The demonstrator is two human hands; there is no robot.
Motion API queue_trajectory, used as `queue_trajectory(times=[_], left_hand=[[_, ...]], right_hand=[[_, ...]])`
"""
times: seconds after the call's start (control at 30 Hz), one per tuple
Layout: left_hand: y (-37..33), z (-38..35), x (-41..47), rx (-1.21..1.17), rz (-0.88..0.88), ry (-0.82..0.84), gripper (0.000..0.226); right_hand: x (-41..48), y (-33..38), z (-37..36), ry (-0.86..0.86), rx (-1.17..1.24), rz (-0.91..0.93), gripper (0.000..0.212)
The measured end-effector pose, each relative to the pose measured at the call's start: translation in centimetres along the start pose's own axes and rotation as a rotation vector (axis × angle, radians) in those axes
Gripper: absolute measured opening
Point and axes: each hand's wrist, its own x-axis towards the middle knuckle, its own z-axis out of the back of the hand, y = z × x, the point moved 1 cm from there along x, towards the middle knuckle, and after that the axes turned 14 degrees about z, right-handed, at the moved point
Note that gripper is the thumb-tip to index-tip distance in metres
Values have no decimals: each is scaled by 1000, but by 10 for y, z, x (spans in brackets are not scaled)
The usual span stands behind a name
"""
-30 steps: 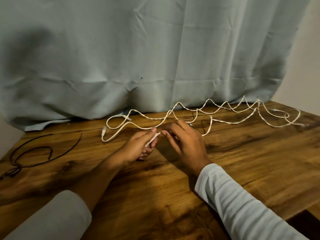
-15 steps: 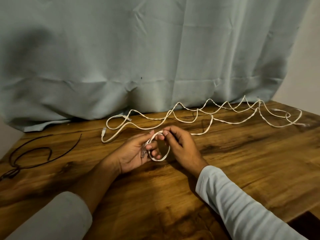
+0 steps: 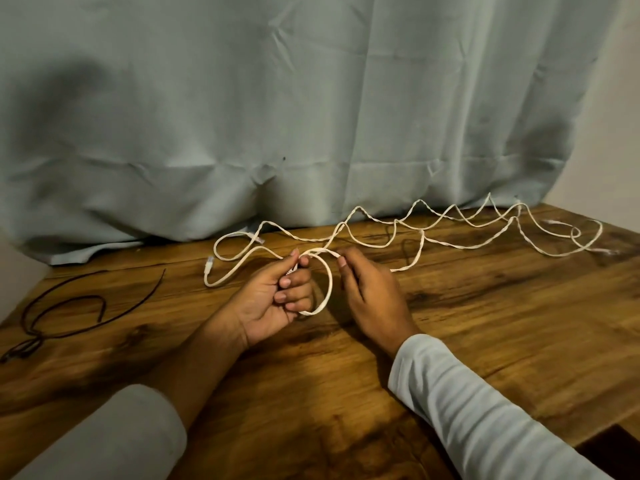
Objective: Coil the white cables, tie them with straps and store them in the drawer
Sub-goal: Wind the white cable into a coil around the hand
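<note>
The left hand lay palm up near the middle of the wooden table, its fingers curled in. Its thumb and forefinger pinched a white cable. From that pinch the cable bent into one round loop that swung out toward three o'clock of the hand and came back under its lower fingers.

The right hand, back up, sat just beside the loop at its three o'clock. Its thumb and forefinger pinched the same cable at the top of the loop, and its other fingers were loosely bent. A short stretch of cable ran between the two pinches.

Past the right hand the cable led off toward two o'clock and joined the other white cables. These lay in loose zigzags along the far side of the table, from eleven o'clock of the hands across to two o'clock, and ended in a small curl near the right corner. How many cables made up that tangle could not be told.

One plug end lay on the wood at ten o'clock of the left hand. A thin dark cord lay curled well apart at nine o'clock, near the left edge. A grey-blue curtain hung behind the table at twelve o'clock, its hem touching the wood at the left.
</note>
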Motion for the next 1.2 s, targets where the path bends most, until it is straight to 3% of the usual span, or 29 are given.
queue_trajectory(times=[0.2, 0.33, 0.57, 0.77, 1.0, 1.07, 1.2], left_hand=[[-2, -2, -2, -27, -22, 10, 27], [-1, -1, -3, -50, -61, -63, 25], [-20, 8, -1, -268, -305, -208, 36], [-30, 16, 5, -305, -390, -316, 35], [-24, 31, 10, 339, -498, -618, 26], [-18, 36, 8, 555, -455, -614, 26], [-11, 29, 4, 796, -370, -578, 32]], right_hand=[[5, 6, -1, 44, -215, 55, 38], [6, 7, -7, 172, -266, 46, 23], [12, 17, -27, 380, -506, 77, 34], [18, 40, -46, 507, -509, 133, 22], [18, 47, -26, 571, -402, 387, 17], [16, 47, -18, 509, -329, 404, 24], [15, 40, -4, 243, -79, 247, 25]])
